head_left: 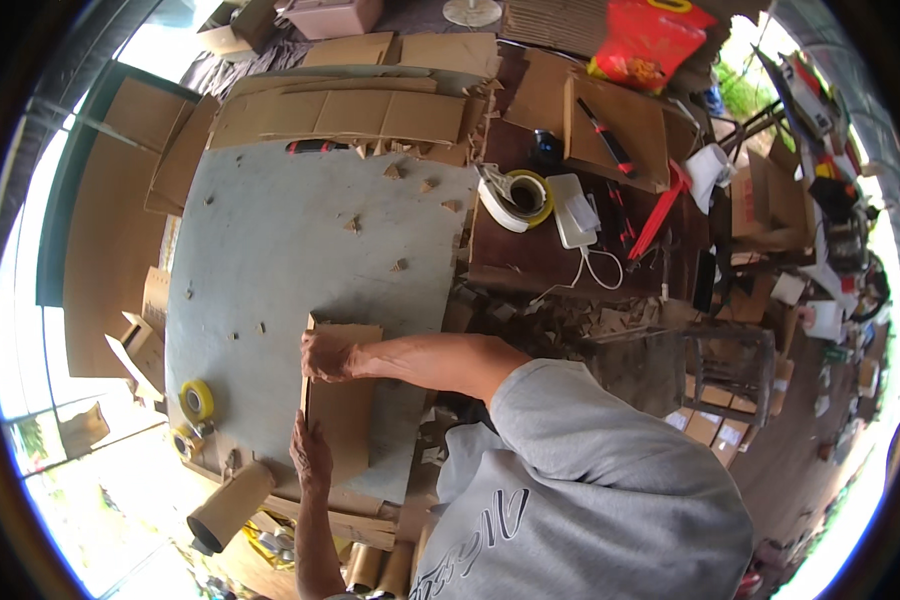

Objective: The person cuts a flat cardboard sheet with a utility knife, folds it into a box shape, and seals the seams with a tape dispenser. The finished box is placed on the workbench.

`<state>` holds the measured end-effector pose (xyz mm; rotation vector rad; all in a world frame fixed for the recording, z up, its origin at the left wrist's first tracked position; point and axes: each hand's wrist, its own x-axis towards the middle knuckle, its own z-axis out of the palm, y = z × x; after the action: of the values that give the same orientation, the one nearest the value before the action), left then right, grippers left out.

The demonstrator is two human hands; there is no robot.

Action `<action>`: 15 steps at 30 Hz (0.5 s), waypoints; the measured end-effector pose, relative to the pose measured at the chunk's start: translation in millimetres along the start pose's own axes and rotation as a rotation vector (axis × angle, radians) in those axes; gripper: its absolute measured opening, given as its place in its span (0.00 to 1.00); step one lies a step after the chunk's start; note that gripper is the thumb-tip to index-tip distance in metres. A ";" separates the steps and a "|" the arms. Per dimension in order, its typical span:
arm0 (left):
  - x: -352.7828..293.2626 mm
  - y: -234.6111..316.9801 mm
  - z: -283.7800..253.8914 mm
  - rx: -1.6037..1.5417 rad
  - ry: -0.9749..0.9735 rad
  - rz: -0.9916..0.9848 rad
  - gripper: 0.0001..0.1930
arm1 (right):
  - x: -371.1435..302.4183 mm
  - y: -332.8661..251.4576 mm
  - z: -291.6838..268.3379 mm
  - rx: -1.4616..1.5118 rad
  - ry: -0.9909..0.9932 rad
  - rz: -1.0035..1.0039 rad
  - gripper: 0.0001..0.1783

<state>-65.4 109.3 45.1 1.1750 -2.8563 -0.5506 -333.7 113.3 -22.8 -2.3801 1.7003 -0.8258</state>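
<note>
A flat brown cardboard piece (348,425) lies along the near right part of the grey tabletop (270,230), its long left edge showing a narrow dark gap. My right hand (330,356) is closed over that edge near the far end. Farther down the same edge, my left hand (312,455) grips the cardboard from the side, its fingertips partly hidden. Small torn cardboard scraps (352,224) are scattered on the tabletop beyond my hands.
Cardboard strips (370,115) and a red-and-black utility knife (316,147) lie at the far edge. Tape rolls (530,198) and a white power bank (572,212) sit on a dark side table. Nearer are a yellow tape roll (197,400) and a cardboard tube (232,505).
</note>
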 end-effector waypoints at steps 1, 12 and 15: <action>0.6 -0.2 -0.1 0.005 0.010 0.017 0.26 | -0.3 -4.0 -2.3 -0.007 -0.002 0.024 0.05; 2.4 7.5 1.6 0.100 -0.030 -0.026 0.22 | -281.4 -9.4 -174.7 0.140 0.558 0.890 0.19; 1.7 -6.8 5.1 0.021 0.041 0.059 0.22 | -335.4 31.1 -238.8 -0.124 0.720 1.072 0.17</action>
<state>-62.6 105.3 38.0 1.0880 -2.8580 -0.4894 -551.6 457.5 44.5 -0.8358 2.8302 -1.3720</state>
